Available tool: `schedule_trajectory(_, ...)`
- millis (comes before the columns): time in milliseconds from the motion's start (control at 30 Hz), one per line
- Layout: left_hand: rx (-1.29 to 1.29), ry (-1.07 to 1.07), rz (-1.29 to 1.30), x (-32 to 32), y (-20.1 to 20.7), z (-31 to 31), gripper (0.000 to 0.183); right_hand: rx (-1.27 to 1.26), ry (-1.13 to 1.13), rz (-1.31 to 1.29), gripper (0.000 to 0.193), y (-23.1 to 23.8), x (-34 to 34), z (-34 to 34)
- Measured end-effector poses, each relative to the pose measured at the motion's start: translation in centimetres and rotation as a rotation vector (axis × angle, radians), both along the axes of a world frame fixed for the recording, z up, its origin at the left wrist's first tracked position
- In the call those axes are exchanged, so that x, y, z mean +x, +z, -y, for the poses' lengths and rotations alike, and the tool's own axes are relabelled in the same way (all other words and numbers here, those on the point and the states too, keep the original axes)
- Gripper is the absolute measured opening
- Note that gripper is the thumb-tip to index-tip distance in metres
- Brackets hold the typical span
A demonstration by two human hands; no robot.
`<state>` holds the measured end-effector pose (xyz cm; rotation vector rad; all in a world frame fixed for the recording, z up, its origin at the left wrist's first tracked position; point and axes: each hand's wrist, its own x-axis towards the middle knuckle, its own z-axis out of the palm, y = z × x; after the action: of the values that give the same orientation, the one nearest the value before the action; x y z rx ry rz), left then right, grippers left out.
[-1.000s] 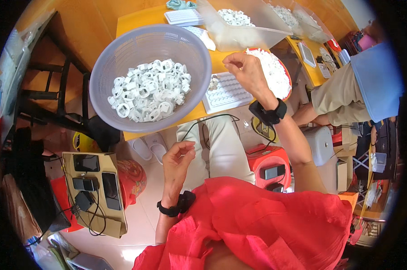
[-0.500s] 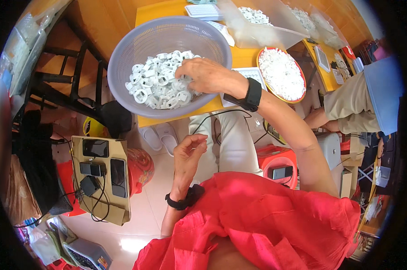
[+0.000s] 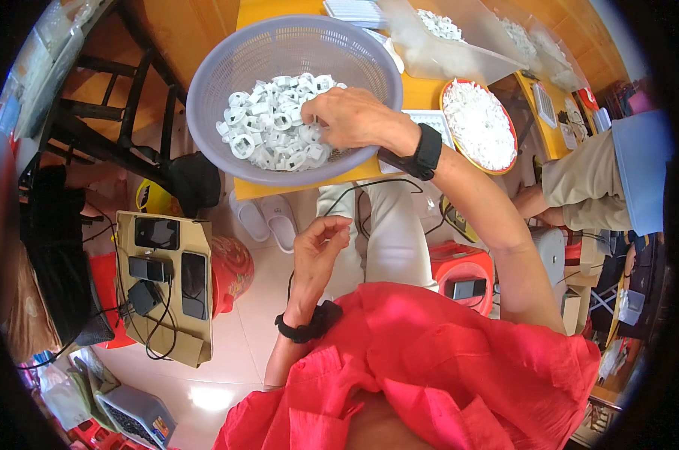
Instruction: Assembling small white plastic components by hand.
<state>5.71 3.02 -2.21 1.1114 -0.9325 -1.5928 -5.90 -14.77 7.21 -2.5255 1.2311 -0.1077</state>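
A large grey-purple plastic basket stands at the front edge of the yellow table, with a pile of small white ring-shaped plastic parts in it. Over the right side of this pile, my right hand reaches in with its fingers curled down among the parts. Its fingertips are partly hidden, so what they grip cannot be made out. My left hand hovers above my lap, below the basket. Its fingers are bent in toward the thumb; anything between them is too small or hidden to name.
Right of the basket are a white tray and a red-rimmed round tray of white pieces. Translucent bins stand behind. At left, a cardboard box carries phones and cables near a black stool frame. Another person's legs are at right.
The view has shifted slightly, so the basket appears higher and farther right. My right hand stays at the pile, its fingers slightly moved. My left hand keeps its bent pose over my lap.
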Motion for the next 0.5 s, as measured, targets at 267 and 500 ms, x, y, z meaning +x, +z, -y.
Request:
schedule_trajectory(267, 0.016, 0.01, -0.002, -0.3, 0.1, 0.1, 0.017, -0.096, -0.03, 0.128, 0.019, -2.2, -0.6, 1.5)
schedule_trajectory(500, 0.013, 0.028, -0.02, -0.1, 0.1, 0.5, 0.017, 0.43, -0.185, 0.64, 0.019, 0.3, -2.4, 2.2)
